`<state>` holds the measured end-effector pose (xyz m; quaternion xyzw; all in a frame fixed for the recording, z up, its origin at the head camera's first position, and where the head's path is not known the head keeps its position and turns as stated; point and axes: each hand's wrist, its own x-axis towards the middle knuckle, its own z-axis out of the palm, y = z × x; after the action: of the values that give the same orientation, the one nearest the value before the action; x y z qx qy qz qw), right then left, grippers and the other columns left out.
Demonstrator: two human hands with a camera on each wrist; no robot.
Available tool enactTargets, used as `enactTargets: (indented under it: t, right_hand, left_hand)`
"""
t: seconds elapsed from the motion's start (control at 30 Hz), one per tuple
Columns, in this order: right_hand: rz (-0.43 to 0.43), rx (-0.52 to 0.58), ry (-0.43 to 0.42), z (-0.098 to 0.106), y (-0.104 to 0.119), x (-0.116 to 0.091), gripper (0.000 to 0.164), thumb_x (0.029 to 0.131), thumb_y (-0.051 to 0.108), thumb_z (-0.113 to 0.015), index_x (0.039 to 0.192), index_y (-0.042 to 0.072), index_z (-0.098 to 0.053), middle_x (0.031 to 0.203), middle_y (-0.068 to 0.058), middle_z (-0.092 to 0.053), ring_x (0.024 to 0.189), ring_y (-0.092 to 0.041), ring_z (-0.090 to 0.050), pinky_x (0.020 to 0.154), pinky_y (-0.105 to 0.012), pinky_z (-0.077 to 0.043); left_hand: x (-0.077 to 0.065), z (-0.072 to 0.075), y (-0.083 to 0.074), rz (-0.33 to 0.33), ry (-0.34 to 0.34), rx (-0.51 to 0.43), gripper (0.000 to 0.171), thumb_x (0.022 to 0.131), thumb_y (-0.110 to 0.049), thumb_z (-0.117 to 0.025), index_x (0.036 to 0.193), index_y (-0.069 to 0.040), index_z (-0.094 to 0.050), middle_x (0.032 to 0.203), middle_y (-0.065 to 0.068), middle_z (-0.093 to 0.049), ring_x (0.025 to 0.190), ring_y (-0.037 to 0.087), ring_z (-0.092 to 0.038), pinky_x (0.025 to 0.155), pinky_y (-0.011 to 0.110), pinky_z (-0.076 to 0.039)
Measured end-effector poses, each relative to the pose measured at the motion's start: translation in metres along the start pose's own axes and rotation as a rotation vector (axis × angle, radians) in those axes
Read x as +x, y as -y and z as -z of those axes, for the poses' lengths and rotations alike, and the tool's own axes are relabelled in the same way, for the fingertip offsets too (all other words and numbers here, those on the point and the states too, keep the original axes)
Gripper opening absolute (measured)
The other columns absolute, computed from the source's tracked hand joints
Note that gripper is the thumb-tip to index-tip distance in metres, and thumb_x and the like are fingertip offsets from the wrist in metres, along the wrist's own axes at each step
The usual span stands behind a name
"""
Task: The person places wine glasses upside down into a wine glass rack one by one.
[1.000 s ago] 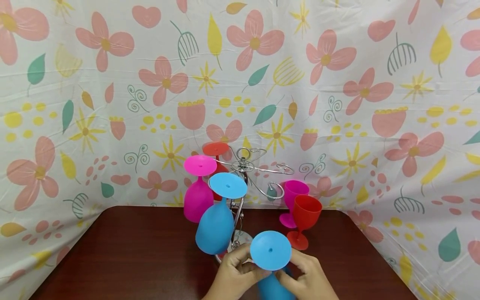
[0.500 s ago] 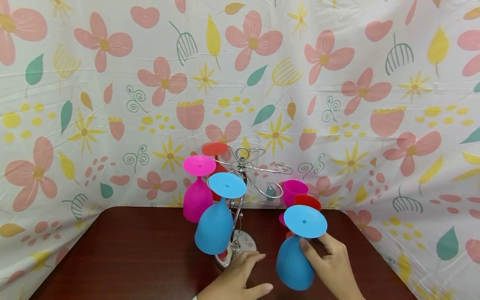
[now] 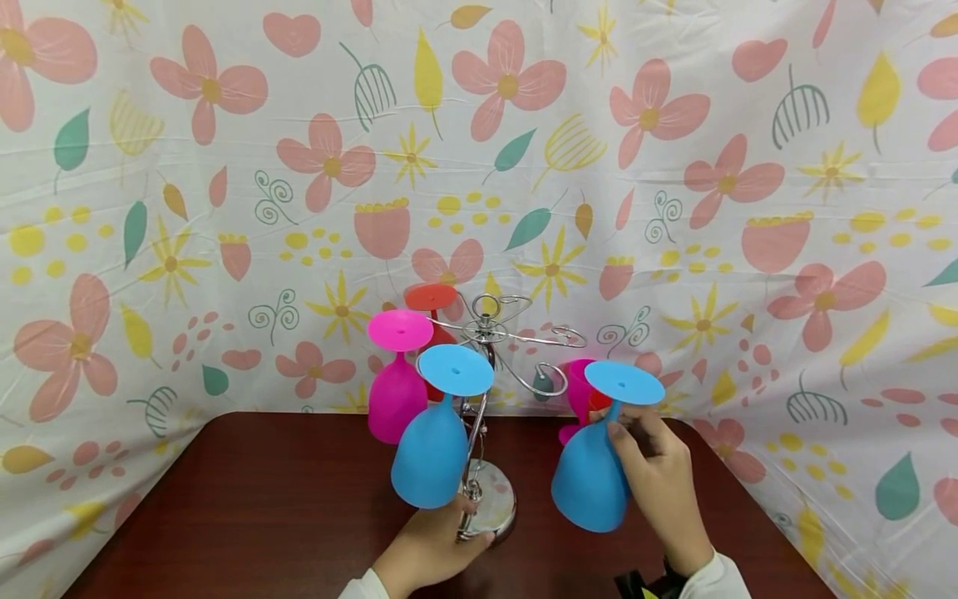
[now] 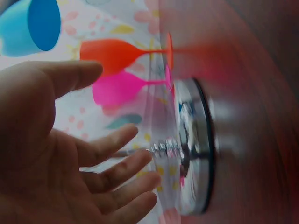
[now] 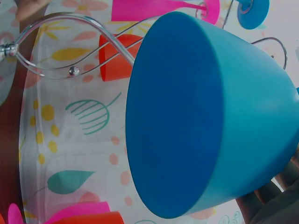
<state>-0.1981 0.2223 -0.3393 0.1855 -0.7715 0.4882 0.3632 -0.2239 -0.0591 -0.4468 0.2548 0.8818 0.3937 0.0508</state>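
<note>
A brown table (image 3: pixel 299 516) spreads out under everything. Nearest is the left hand (image 3: pixel 430 545), poking out of a white sleeve (image 3: pixel 365 586). It is low down, by the round shiny base (image 3: pixel 496 499) of a metal rack (image 3: pixel 481 408). Its fingers are loose and spread apart, and it grips nothing. I can't tell if it touches the base.

The right hand (image 3: pixel 662 474) comes out of a white sleeve too. Its thumb and fingers pinch a blue cup (image 3: pixel 591 482) by the thin stem. This cup is up in the air, upside down and a bit tilted, with its flat foot on top. It is to the right of the rack, just beside a curly wire loop (image 3: pixel 550 383).

On the rack's left side, 3 cups hang upside down: a blue hanging cup (image 3: pixel 430 457) in front, then a pink hanging cup (image 3: pixel 397 399), then a red hanging cup (image 3: pixel 430 295) at the back, partly hidden.

Behind the held cup, 2 more cups stand upright on the table: a red standing cup (image 4: pixel 112 53) and, farther back, a pink standing cup (image 4: pixel 117 88). Farthest away is a white cloth (image 3: pixel 479 175) with flowers and leaves.
</note>
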Motion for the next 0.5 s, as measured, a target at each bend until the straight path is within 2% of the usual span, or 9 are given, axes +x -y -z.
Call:
enactTargets:
  t: [0.03, 0.1, 0.13, 0.2, 0.27, 0.3, 0.37, 0.43, 0.5]
  right_hand:
    - [-0.001, 0.006, 0.007, -0.001, 0.0, 0.002, 0.017, 0.1, 0.003, -0.059, 0.114, 0.008, -0.068, 0.109, -0.004, -0.071, 0.098, -0.013, -0.066, 0.086, -0.019, -0.05]
    - [-0.001, -0.009, 0.013, -0.003, 0.0, 0.005, 0.017, 0.1, 0.005, -0.059, 0.115, 0.008, -0.068, 0.108, -0.004, -0.07, 0.097, -0.013, -0.066, 0.085, -0.019, -0.05]
    - [-0.008, -0.015, 0.012, -0.004, 0.0, 0.006, 0.017, 0.1, 0.006, -0.059, 0.115, 0.008, -0.068, 0.108, -0.004, -0.07, 0.097, -0.013, -0.066, 0.085, -0.019, -0.05]
    - [-0.038, -0.03, 0.004, -0.007, 0.0, 0.009, 0.016, 0.101, 0.009, -0.06, 0.114, 0.009, -0.068, 0.105, -0.003, -0.07, 0.094, -0.013, -0.066, 0.082, -0.02, -0.051]
    - [-0.076, -0.054, -0.002, -0.01, 0.001, 0.012, 0.014, 0.101, 0.014, -0.06, 0.112, 0.009, -0.069, 0.102, -0.002, -0.07, 0.091, -0.012, -0.066, 0.08, -0.019, -0.051]
    - [-0.096, -0.057, -0.003, -0.012, 0.002, 0.014, 0.015, 0.101, 0.016, -0.06, 0.111, 0.009, -0.069, 0.101, -0.002, -0.07, 0.09, -0.012, -0.066, 0.079, -0.019, -0.051]
    - [-0.13, -0.05, 0.006, -0.015, 0.004, 0.018, 0.017, 0.102, 0.02, -0.06, 0.111, 0.008, -0.068, 0.101, -0.003, -0.07, 0.09, -0.013, -0.066, 0.078, -0.019, -0.051]
    - [-0.148, -0.026, 0.021, -0.019, 0.006, 0.023, 0.02, 0.102, 0.022, -0.059, 0.112, 0.007, -0.068, 0.101, -0.004, -0.07, 0.09, -0.014, -0.065, 0.079, -0.02, -0.051]
    - [-0.161, 0.009, 0.042, -0.023, 0.007, 0.028, 0.022, 0.103, 0.022, -0.058, 0.112, 0.005, -0.067, 0.102, -0.006, -0.069, 0.091, -0.016, -0.064, 0.079, -0.021, -0.051]
  left_hand:
    - [0.0, 0.001, 0.003, 0.002, -0.027, -0.032, 0.06, 0.094, -0.039, -0.068, 0.134, 0.002, -0.051, 0.124, 0.013, -0.059, 0.113, 0.034, -0.059, 0.085, 0.049, -0.051]
    - [0.002, 0.002, 0.008, -0.009, -0.079, -0.093, 0.053, 0.095, -0.034, -0.069, 0.126, 0.005, -0.051, 0.107, 0.012, -0.061, 0.094, 0.032, -0.063, 0.076, 0.047, -0.052]
    - [0.003, 0.003, 0.011, -0.025, -0.108, -0.12, 0.047, 0.096, -0.032, -0.068, 0.119, 0.006, -0.053, 0.096, 0.01, -0.061, 0.083, 0.027, -0.062, 0.07, 0.045, -0.051]
    - [0.006, 0.003, 0.014, -0.078, -0.177, -0.168, 0.036, 0.097, -0.027, -0.067, 0.11, 0.003, -0.053, 0.086, 0.003, -0.054, 0.077, 0.017, -0.056, 0.068, 0.04, -0.048]
    - [0.009, 0.003, 0.013, -0.126, -0.261, -0.22, 0.025, 0.098, -0.022, -0.067, 0.098, -0.001, -0.053, 0.075, -0.003, -0.046, 0.069, 0.012, -0.048, 0.064, 0.036, -0.045]
    - [0.009, 0.004, 0.011, -0.151, -0.305, -0.249, 0.022, 0.098, -0.019, -0.066, 0.096, -0.001, -0.053, 0.077, -0.004, -0.047, 0.071, 0.011, -0.049, 0.066, 0.036, -0.046]
    - [0.009, 0.006, 0.003, -0.177, -0.385, -0.287, 0.017, 0.098, -0.013, -0.065, 0.103, -0.001, -0.055, 0.085, -0.004, -0.051, 0.082, 0.011, -0.052, 0.072, 0.038, -0.047]
    - [0.007, 0.009, -0.007, -0.193, -0.455, -0.311, 0.014, 0.097, -0.007, -0.066, 0.104, 0.001, -0.056, 0.084, -0.002, -0.053, 0.08, 0.013, -0.054, 0.072, 0.037, -0.048]
    - [0.005, 0.011, -0.016, -0.218, -0.517, -0.339, 0.021, 0.095, -0.003, -0.066, 0.111, 0.007, -0.055, 0.089, 0.003, -0.057, 0.086, 0.014, -0.057, 0.075, 0.033, -0.048]
